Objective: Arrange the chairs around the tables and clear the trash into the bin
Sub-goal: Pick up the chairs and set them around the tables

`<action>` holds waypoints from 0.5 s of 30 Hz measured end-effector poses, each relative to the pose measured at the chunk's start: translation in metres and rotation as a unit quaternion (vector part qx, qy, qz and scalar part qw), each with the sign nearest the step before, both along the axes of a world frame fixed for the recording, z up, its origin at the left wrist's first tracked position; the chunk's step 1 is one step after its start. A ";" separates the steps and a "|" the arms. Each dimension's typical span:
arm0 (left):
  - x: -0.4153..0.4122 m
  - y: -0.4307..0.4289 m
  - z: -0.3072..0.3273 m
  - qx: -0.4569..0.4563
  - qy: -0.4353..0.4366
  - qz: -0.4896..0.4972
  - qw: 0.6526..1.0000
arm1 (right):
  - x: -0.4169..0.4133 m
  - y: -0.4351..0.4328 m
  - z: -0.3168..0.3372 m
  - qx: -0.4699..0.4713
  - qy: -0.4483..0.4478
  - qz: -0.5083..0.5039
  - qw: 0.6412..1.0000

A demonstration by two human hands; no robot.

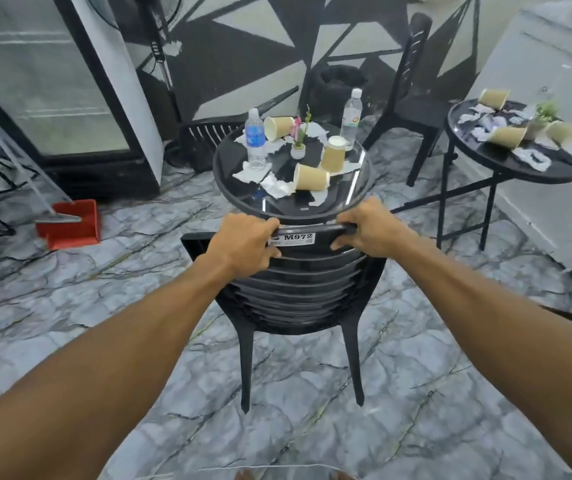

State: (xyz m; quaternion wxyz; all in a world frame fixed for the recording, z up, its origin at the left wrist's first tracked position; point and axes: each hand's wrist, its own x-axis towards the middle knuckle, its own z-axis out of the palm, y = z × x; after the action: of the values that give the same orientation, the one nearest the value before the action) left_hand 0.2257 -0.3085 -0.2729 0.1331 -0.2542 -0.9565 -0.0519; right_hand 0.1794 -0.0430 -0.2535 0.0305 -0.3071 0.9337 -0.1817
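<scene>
A black plastic chair stands in front of me, its back towards me, facing a round black table. My left hand and my right hand both grip the chair's top rail. On the table lie paper cups, two water bottles, torn paper napkins and a small potted flower. A second round table at the right carries more cups and crumpled paper. Another black chair stands between the tables. A black bin sits by the far wall.
A third black chair lies tipped behind the near table. A red dustpan rests on the marble floor at the left, below a glass-door fridge. A fan stand rises by the wall. A white cabinet fills the right side.
</scene>
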 end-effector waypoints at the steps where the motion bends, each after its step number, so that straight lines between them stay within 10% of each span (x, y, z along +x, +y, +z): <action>1: 0.002 0.011 -0.006 0.000 0.012 -0.004 1.000 | 0.000 0.012 -0.004 -0.001 0.013 0.008 1.000; 15: 0.051 0.196 -0.127 0.001 -0.100 0.066 0.993 | 0.020 0.181 -0.140 0.061 -0.083 -0.024 0.994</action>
State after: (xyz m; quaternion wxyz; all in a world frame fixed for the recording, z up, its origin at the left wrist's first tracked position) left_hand 0.2765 -0.1121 -0.4001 0.0399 -0.1842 -0.9796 -0.0696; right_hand 0.1990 0.1377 -0.3931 0.1222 -0.2656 0.9445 -0.1500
